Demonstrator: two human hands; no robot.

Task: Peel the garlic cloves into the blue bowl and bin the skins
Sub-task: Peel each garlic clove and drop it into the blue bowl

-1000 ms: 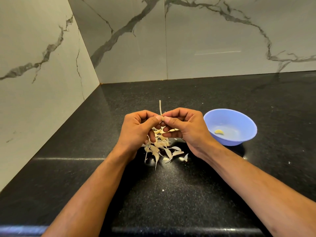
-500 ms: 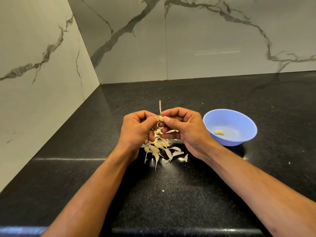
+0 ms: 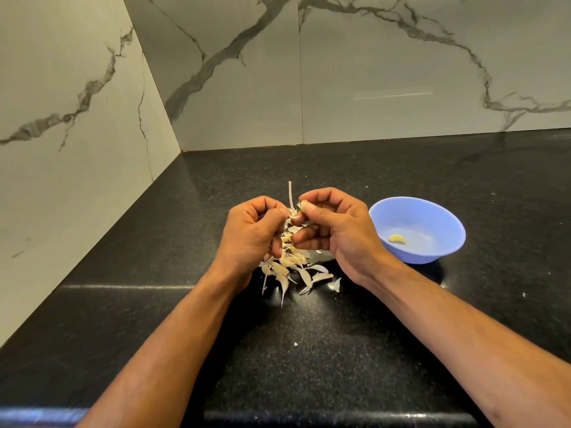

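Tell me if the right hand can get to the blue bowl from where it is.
Probably yes. The right hand is just left of the blue bowl, with bare countertop between them, though its grip is busy on a garlic piece.

Black speckled countertop (image 3: 309, 366), grey-veined marble walls (image 3: 401, 72)

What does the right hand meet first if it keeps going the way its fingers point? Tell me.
The right hand points leftward, so it would likely first meet the left hand, which pinches the same garlic clove. Depth is hard to judge.
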